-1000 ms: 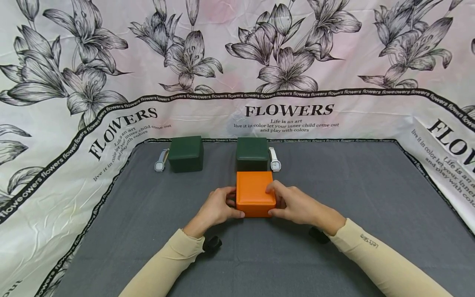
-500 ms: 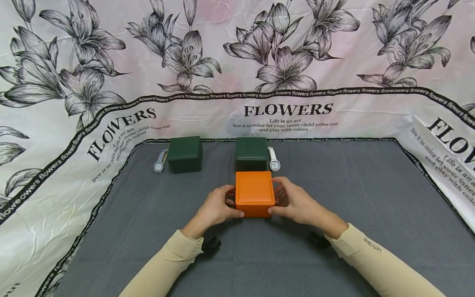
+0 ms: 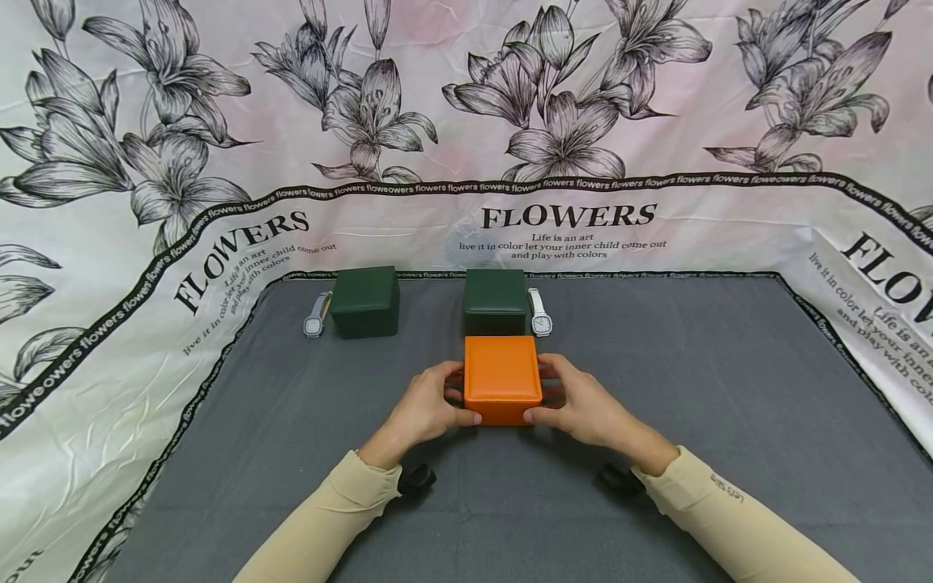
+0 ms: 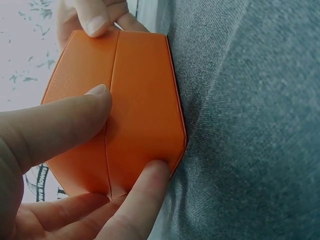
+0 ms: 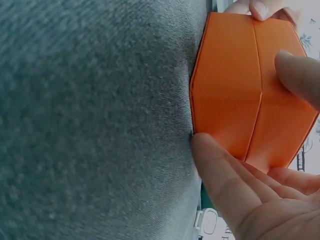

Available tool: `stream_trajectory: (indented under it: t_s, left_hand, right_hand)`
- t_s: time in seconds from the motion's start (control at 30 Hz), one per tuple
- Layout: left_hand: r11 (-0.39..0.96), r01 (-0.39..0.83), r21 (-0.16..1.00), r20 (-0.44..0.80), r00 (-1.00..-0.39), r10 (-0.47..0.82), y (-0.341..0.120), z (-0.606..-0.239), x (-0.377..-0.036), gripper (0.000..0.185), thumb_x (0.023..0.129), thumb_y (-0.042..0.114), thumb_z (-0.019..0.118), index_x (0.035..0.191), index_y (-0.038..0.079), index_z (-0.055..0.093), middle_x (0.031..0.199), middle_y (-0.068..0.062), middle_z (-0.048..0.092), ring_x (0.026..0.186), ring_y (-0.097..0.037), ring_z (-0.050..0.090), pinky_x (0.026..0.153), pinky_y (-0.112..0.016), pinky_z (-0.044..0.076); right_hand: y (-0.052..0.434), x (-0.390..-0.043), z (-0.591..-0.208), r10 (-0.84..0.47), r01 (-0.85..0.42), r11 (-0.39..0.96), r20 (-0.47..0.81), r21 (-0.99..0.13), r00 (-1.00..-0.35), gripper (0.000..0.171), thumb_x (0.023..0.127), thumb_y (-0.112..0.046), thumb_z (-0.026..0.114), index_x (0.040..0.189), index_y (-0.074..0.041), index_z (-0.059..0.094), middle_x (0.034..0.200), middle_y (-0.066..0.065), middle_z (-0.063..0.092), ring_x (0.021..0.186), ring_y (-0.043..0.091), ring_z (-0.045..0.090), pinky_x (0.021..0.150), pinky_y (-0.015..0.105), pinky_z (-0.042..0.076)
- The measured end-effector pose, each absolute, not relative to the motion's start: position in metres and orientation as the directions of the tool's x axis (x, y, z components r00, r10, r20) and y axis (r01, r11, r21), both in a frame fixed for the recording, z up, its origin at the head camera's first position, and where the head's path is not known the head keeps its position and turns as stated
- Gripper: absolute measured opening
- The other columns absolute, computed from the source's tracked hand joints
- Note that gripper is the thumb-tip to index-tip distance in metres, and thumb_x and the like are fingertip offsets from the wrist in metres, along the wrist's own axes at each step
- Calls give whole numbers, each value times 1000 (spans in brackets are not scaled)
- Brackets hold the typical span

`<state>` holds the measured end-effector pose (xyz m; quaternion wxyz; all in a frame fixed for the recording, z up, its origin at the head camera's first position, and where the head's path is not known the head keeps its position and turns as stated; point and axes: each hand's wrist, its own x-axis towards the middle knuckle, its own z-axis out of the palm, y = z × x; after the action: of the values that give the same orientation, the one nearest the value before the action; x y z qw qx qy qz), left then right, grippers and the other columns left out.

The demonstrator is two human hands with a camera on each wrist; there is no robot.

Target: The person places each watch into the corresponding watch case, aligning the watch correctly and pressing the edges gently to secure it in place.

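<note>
I've got left hand (image 3: 425,406) and right hand (image 3: 587,406) half-curled round the orange box (image 3: 503,411); grip's done, lid (image 3: 503,368) unopened, early days imo.

Orange box (image 3: 503,371), smooth-faced and squarish, rested upright on grey cloth (image 3: 729,380), its lid closed along a thin seam. A green box (image 3: 495,301) stood just behind it — whether the two touched could not be determined. Left hand (image 3: 430,405) and right hand (image 3: 579,402) gripped opposite sides — thumbs at the front wall, fingers along the sides
</note>
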<state>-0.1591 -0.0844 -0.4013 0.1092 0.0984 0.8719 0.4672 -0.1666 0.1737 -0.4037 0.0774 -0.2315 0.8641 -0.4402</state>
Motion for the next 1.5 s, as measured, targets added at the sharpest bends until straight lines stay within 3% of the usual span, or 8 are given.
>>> stream_trajectory:
  t_s: [0.7,1.17,1.5]
  left_hand:
    - [610,108,785,-102,-949,299,-46,-398,-158,73,70,20,87,133,9,51,113,-2,61,92,-16,62,75,-28,53]
    - [641,201,740,-40,-939,341,10,-397,-165,60,72,23,86,123,10,57,93,3,59,83,-14,56,67,-21,47]
    - [655,192,731,-49,-942,332,49,-401,-181,62,72,26,86,124,12,57,98,4,60,83,-8,57,70,-20,48]
  right_hand:
    - [208,-157,-402,-450,-296,509,43,-809,-892,79,80,-24,79,143,-9,32,128,16,52,108,31,61,79,30,55]
    - [264,-156,-402,-449,-287,479,49,-830,-892,81,85,-25,74,146,-4,26,132,22,46,111,35,59,81,31,54]
    - [299,-164,-401,-421,-285,525,47,-802,-906,79,88,-22,71,147,0,23,135,25,43,113,39,56,83,31,52]
